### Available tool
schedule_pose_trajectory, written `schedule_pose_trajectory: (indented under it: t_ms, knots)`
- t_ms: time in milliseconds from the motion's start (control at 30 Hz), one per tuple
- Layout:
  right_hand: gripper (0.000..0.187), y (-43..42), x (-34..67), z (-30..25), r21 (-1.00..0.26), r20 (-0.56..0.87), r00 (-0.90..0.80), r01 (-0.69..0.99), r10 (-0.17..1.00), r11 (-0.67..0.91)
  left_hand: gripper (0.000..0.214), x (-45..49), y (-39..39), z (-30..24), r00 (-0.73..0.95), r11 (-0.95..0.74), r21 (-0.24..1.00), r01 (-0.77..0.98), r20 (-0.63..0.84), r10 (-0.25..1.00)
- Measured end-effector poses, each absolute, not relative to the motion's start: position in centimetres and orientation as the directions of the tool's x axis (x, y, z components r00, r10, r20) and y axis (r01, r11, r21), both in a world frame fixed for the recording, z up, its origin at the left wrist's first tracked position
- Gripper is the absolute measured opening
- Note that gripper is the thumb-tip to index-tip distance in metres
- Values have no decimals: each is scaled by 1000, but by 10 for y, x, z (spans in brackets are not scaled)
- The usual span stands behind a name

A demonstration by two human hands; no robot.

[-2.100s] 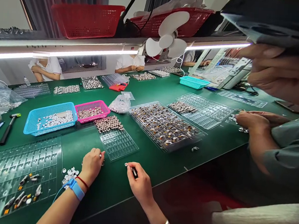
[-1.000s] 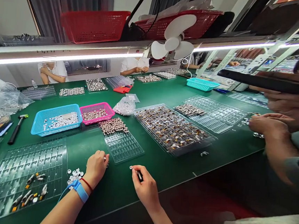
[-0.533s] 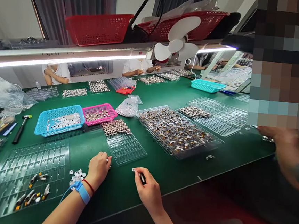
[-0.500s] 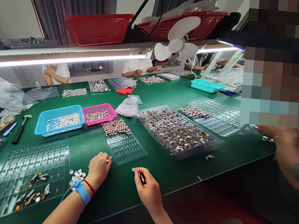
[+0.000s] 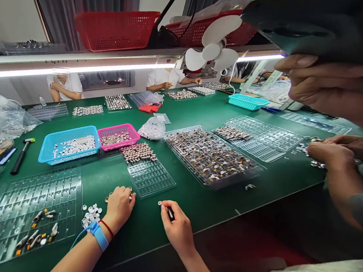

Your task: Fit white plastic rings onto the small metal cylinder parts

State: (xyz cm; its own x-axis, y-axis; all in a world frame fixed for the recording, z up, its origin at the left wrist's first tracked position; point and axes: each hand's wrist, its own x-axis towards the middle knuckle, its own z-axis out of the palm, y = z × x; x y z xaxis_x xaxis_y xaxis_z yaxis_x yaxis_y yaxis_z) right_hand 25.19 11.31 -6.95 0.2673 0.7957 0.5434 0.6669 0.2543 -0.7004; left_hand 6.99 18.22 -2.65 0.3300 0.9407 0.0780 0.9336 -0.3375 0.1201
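Note:
My left hand [image 5: 120, 204] rests on the green table with its fingers curled in. A small shiny piece shows at its fingertips, too small to name. Small round tan pieces [image 5: 108, 197] lie against its outer side. Below that wrist sits a loose pile of white caps [image 5: 91, 213]. My right hand [image 5: 177, 224] is closed round a slim dark tool [image 5: 170, 213], mostly hidden by the fingers. A tiny white piece [image 5: 160, 203] shows at the thumb and forefinger tips. Beyond both hands is a clear tray [image 5: 154, 179], partly filled with small brownish parts [image 5: 138, 152].
To the left lies a large clear tray [image 5: 49, 192] with several earbud-like parts. Behind it stand a blue basket [image 5: 48, 152] and a pink basket [image 5: 120, 127]. A hammer [image 5: 21, 158] lies far left. A filled tray [image 5: 211, 157] sits right, near a co-worker's hands [image 5: 333, 149].
The view has shifted slightly, and the co-worker at right now leans into it. The round tan pieces beside my left hand show more clearly. Both my hands keep nearly the same pose.

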Motion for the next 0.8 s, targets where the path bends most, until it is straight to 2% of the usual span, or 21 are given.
schedule_pose_trajectory:
  t_ms: [333,800]
  knots:
    - [20,113,253,-71,-700,539,273,671,797,244,19,66,175,-26,342,-357,113,927,127,931]
    - [20,110,254,-71,-691,533,270,686,802,228,24,58,143,-30,352,-418,225,880,280,893]
